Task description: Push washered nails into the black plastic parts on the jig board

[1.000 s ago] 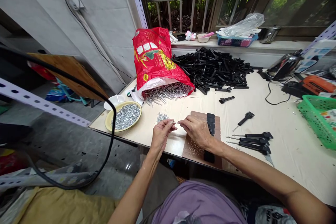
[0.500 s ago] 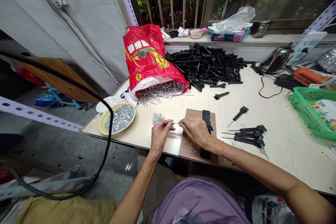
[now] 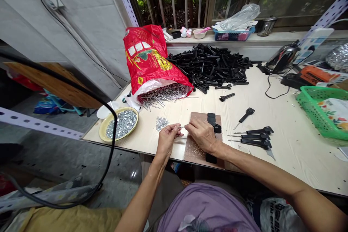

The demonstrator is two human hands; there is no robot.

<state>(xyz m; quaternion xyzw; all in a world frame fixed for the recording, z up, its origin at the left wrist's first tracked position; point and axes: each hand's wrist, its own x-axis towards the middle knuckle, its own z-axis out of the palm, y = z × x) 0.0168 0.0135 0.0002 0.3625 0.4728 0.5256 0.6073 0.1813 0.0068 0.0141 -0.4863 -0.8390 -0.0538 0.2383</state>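
Between my two hands runs a thin metal rod (image 3: 182, 127), held level above the table's front. My left hand (image 3: 166, 140) pinches its left end between thumb and fingertips; any small part there is too small to make out. Closed around the right end, my right hand (image 3: 202, 136) rests over a brown board (image 3: 194, 152) with light crumbs on it. A black end piece (image 3: 217, 129) shows just past my right hand; whether it joins the rod is hidden. Black pads (image 3: 211, 117) lie on the board. Left of it is a small heap of metal bits (image 3: 162, 123).
A yellow bowl (image 3: 132, 128) of metal bits stands left. Behind it, a red bag (image 3: 148, 58) spills metal rods (image 3: 156, 98). Black handles (image 3: 214, 67) are piled at the back. Several black-handled rods (image 3: 255, 137) lie right, near a green basket (image 3: 312, 112). A black cable (image 3: 112, 134) hangs left.
The camera view has shifted slightly, and my right hand is turned a little so the black end piece sits higher. Both hands keep their hold on the rod.
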